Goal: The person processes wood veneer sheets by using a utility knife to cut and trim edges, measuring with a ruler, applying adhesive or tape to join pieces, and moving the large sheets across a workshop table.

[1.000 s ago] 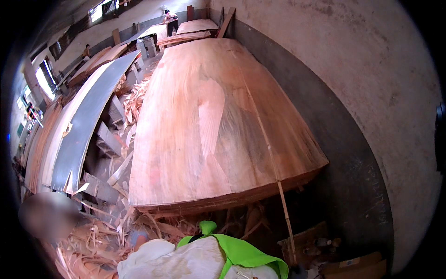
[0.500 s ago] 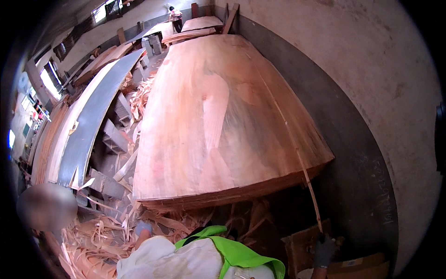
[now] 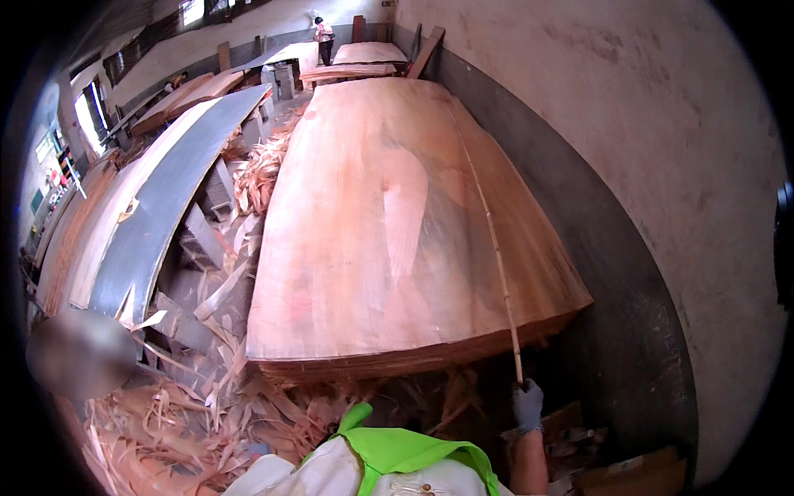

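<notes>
My right hand (image 3: 528, 405), in a grey glove, is closed around the near end of a long thin pole (image 3: 502, 269), apparently bamboo. The pole runs forward over the right part of a wide stack of wood veneer sheets (image 3: 331, 248), its far end near the stack's back. A paler, long patch (image 3: 405, 211) shows on the top sheet. Low beside my body, only a bit of my left hand (image 3: 260, 449) in its bluish glove shows; its fingers cannot be made out. It is nearest to the loose veneer scraps (image 3: 182, 430).
Left of the stack are grey blocks (image 3: 203, 236) and a long dark panel (image 3: 153, 223) beside pale sheets. A wall (image 3: 628, 165) rises on the right. Cardboard (image 3: 633, 473) lies low at right. Another person (image 3: 323, 37) stands at the far end near more stacks.
My right hand has moved forward and left, bringing the pole's near end leftward over the stack's front edge. My left hand has drawn back toward my body. The view has shifted slightly.
</notes>
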Motion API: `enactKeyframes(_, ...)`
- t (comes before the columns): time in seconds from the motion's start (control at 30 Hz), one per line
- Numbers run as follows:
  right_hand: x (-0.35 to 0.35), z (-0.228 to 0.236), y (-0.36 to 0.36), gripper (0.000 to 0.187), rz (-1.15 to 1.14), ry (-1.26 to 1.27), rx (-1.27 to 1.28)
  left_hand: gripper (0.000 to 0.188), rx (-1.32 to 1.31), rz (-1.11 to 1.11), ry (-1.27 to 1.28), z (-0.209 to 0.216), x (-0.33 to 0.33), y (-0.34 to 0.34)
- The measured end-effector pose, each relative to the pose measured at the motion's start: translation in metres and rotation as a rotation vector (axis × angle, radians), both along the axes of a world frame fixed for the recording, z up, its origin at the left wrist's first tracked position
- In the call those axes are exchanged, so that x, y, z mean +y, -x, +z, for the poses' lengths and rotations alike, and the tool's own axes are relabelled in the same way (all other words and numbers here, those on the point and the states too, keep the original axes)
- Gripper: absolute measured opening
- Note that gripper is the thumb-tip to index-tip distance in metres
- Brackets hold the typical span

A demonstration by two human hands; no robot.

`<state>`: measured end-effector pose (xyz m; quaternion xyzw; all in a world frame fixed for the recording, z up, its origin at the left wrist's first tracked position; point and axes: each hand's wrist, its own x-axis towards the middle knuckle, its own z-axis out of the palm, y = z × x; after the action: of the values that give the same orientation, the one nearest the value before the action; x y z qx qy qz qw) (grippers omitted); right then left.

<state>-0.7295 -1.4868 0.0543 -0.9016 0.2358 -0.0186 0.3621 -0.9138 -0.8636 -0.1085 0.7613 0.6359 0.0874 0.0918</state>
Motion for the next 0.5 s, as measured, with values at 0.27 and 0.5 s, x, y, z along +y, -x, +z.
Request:
enactKeyframes(0.27,0.047,0.141,0.047,0.016,0.043,0.558,-0.001,0.025,0.024,-0.014,0.046,-0.013,0.079,0.032)
enactKeyframes(0.5,0.097,0.171,-0.073,0.021,0.052,0.741,0.037,0.026,0.039,-0.052,0.081,-0.025,0.135,0.055)
